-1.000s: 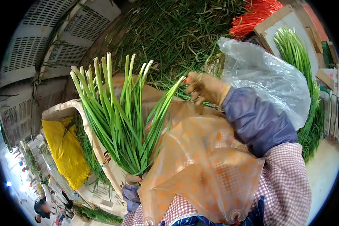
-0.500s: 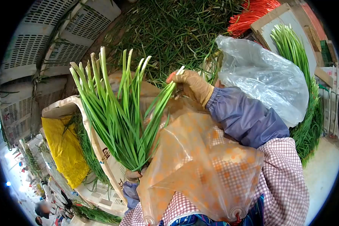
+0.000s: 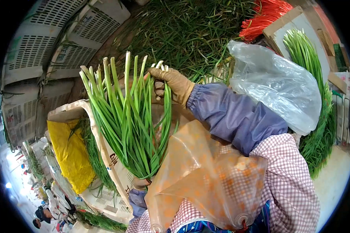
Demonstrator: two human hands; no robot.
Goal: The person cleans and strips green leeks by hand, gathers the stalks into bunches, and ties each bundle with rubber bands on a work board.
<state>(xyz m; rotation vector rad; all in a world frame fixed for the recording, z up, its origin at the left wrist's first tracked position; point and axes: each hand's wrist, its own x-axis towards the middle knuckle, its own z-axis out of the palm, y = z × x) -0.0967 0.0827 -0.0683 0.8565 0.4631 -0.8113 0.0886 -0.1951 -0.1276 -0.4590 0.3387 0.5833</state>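
Note:
A loose bunch of green garlic chives stands fanned out with its pale cut ends up. Its lower, leafy end is gripped by my left hand, which is mostly hidden below the leaves. Wearing a tan glove, my right hand is closed around a few stalks near their white ends, at the bunch's right side. Below it spreads a clear apron with orange spots, worn over checked cloth.
A white plastic crate on the left holds more chives and a yellow sack. Loose leaves cover the ground ahead. On the right are a clear plastic bag, piled chives and red ties. People appear far lower left.
My right hand has moved left with its few stalks, bringing them against the rest of the bunch. The left hand keeps hold of the lower end.

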